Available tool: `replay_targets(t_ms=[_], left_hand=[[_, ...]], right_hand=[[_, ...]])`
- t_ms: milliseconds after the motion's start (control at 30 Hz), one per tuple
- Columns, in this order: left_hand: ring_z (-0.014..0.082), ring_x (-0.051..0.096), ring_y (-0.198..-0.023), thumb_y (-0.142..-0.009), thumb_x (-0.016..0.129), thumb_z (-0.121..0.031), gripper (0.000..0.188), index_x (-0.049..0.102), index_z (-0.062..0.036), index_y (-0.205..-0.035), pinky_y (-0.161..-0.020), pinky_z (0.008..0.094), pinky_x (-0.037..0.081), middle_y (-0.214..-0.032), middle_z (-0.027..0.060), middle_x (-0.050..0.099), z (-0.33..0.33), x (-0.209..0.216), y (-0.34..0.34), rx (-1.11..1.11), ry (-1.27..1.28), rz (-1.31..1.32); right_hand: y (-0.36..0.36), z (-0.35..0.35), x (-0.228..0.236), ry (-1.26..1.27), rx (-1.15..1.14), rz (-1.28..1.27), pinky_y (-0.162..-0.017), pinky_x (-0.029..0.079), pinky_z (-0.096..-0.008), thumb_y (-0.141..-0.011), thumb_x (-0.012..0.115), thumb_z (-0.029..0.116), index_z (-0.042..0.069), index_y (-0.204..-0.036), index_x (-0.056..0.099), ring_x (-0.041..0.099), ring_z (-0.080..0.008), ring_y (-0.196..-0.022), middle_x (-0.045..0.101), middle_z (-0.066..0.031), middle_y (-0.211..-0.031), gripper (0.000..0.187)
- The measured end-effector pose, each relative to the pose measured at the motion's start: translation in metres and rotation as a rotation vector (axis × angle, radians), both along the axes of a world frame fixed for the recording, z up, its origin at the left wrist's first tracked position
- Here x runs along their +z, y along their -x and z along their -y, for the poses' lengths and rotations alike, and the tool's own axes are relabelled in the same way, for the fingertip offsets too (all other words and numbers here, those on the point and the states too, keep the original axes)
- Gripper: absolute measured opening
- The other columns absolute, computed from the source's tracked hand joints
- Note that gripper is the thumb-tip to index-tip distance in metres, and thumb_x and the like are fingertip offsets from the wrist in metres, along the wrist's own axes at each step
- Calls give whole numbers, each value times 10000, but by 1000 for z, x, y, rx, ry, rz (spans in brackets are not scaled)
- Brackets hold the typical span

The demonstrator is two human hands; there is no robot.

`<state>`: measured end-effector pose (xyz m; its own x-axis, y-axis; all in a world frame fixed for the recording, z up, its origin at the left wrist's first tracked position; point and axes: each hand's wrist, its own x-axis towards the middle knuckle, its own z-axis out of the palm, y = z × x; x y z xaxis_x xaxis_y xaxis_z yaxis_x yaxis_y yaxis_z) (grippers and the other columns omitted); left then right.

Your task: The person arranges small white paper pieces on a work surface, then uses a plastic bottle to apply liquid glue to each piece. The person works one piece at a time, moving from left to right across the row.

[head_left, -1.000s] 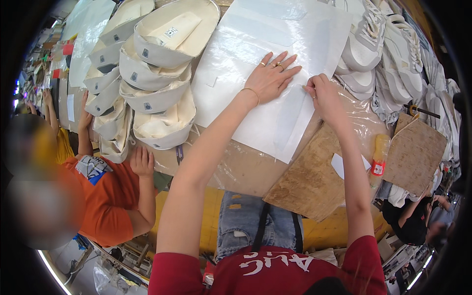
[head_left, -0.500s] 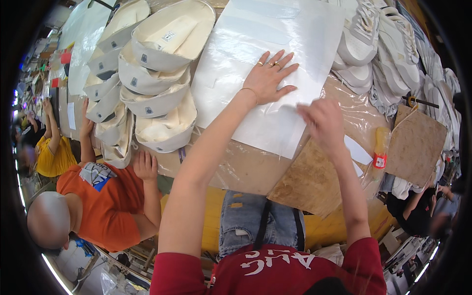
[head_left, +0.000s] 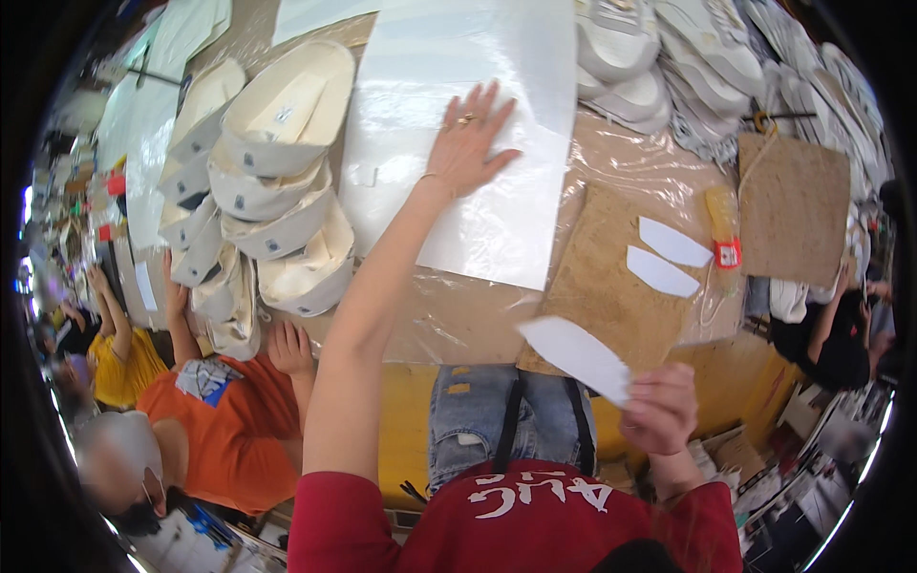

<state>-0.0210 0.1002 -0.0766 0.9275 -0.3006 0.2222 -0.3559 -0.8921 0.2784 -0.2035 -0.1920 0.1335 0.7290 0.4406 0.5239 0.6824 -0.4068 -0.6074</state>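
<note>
My left hand [head_left: 469,143] lies flat with spread fingers on a large white glossy sheet [head_left: 420,229]. Pinched by one end in my right hand [head_left: 661,409] is a long white leaf-shaped cutout [head_left: 576,355], held near my body over the table's front edge. Two similar white cutouts [head_left: 663,272] rest on a brown board [head_left: 597,229] to the right of the sheet. What the cutouts are made of I cannot tell.
Stacked cream shoe uppers [head_left: 282,191] stand left of the sheet. White sneakers [head_left: 616,43] are piled at the far right. A bottle with a red cap [head_left: 726,250] lies beside the board, near a second brown board [head_left: 793,205]. A person in orange [head_left: 229,420] works at my left.
My right hand has come back from the sheet toward my body and now holds a white cutout. The left hand stays flat on the sheet. My view has shifted, showing more of the board.
</note>
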Motion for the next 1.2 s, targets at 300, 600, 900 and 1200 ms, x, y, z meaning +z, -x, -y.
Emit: replay_targets(t_ms=[300, 600, 900, 1200], left_hand=[[271, 499, -1254, -931, 629, -258, 547, 430, 8, -1366, -1021, 396, 398, -1351, 166, 525, 106, 131, 108, -305, 1400, -1096], [131, 649, -919, -976, 554, -103, 238, 524, -44, -1204, -781, 294, 527, -1091, 50, 655, 175, 101, 150, 476, 1771, -1251], [158, 637, -967, -1011, 518, -218, 195, 577, -69, -1121, -869, 371, 524, -1081, 43, 654, 202, 76, 180, 563, 1727, -1286], [154, 684, -853, -978, 578, -160, 196, 589, 36, -971, -742, 277, 581, -901, 102, 678, 216, 51, 184, 505, 1406, -1179]], right_hand=[[-42, 27, -27, -435, -476, -977, -705, 464, -215, -886, 666, 25, 42, -1350, 406, 577, -108, -909, 595, -46, -992, 533], [-4, 76, -98, -615, -465, -1492, -864, 483, -284, -987, 560, 278, 33, -1339, 501, 599, -134, -1001, 633, -73, -1123, 433], [50, 118, -106, -737, -616, -1420, -652, 537, -226, -887, 695, 92, -21, -1229, 537, 651, -114, -730, 667, -95, -994, 394], [42, 151, -135, -610, -825, -1211, -633, 530, -231, -897, 679, 90, -26, -1189, 543, 644, -100, -737, 676, -94, -935, 343]])
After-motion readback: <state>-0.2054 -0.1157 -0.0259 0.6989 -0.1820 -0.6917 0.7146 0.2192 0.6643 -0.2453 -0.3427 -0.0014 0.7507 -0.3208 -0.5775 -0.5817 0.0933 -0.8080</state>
